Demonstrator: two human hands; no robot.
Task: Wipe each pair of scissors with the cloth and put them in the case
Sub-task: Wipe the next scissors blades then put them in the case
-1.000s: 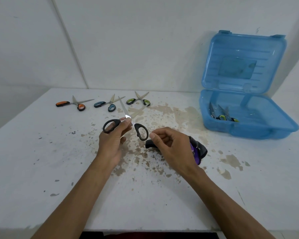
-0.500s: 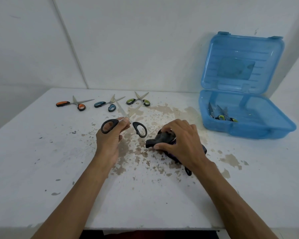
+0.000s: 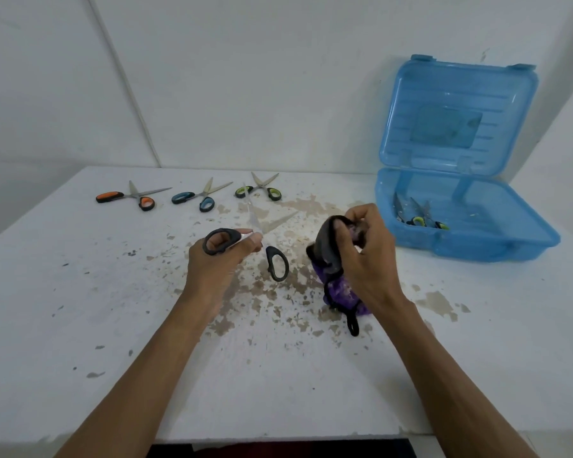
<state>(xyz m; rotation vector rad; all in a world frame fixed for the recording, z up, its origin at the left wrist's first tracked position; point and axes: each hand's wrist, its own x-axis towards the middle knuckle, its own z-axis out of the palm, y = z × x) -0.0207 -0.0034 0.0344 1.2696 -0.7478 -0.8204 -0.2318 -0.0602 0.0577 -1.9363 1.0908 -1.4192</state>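
We are holding open black scissors (image 3: pixel 277 268) in left grip (image 3: pixel 219 262) | right grip (image 3: pixel 368 256) clutching cloth (image 3: pixel 339 289) | we are planning: cloth folded over each blade, wiping pivot-to-tip.

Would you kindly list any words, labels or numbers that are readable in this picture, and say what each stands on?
No text can be read.
The patch on the case lid is too blurred to tell whether it bears print.

There is one cloth (image 3: pixel 341 289), one case (image 3: pixel 497 249), and four scissors outside it: orange (image 3: pixel 110 196), blue (image 3: pixel 183 197), green (image 3: pixel 273 194), black (image 3: pixel 278 267); more pairs (image 3: pixel 417 220) inside.
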